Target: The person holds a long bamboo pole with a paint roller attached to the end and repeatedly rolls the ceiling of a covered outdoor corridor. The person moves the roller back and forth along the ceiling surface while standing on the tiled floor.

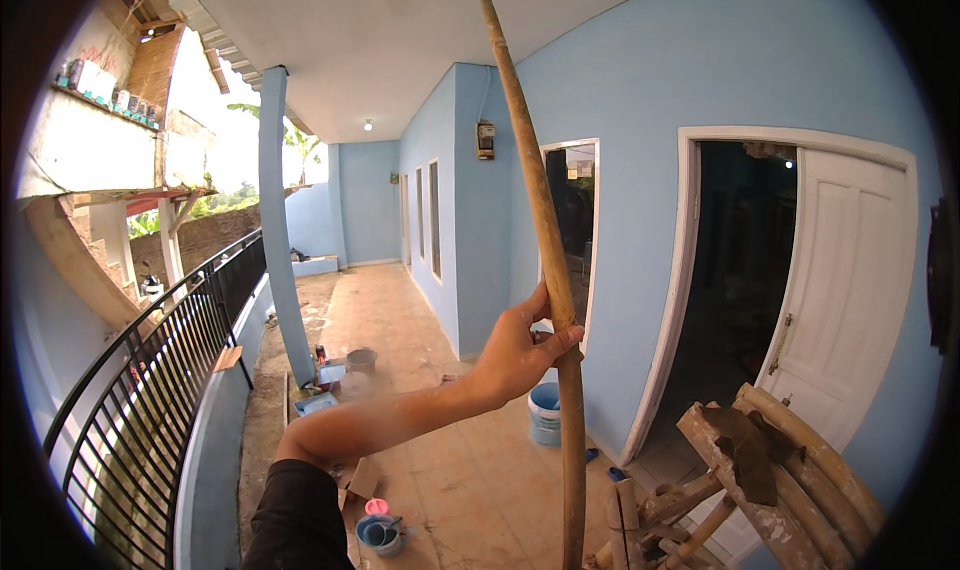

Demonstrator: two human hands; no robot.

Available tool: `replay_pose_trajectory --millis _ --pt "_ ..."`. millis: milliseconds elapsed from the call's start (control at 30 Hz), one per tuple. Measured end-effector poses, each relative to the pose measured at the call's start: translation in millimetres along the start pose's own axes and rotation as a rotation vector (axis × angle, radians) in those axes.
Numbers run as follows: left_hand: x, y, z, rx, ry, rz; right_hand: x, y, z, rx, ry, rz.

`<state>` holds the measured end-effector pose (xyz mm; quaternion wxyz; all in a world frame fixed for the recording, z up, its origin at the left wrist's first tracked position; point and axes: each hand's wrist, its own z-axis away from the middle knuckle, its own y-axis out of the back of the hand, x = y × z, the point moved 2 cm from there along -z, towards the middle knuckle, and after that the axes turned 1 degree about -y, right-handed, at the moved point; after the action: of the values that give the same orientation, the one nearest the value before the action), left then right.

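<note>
My left hand (518,355) is closed round a long bamboo pole (532,160), thumb across its near side and fingers partly hidden behind it. The pole runs almost upright, from the ceiling area past the lower edge of the picture, so both ends lie out of sight. My left forearm, in a dark sleeve, reaches in from the lower left. Of my right hand nothing shows. A white bucket with blue paint on it (545,428) stands on the floor just behind the pole.
At the lower right stands a bamboo frame (790,500) with a dark cloth (752,460) over it. A small paint pail (380,538) and a grey bucket (361,361) sit on the tiles. A black railing (150,400) runs along the left; a white door (840,270) is at right.
</note>
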<state>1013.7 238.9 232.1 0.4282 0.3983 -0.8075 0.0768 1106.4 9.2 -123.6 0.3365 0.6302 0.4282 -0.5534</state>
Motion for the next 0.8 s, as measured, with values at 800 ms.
replay_pose_trajectory --millis 800 --pt "-74.2 267.3 -209.2 0.296 0.067 -0.084 -85.8 -190.3 -275.1 -0.176 0.060 -0.310"
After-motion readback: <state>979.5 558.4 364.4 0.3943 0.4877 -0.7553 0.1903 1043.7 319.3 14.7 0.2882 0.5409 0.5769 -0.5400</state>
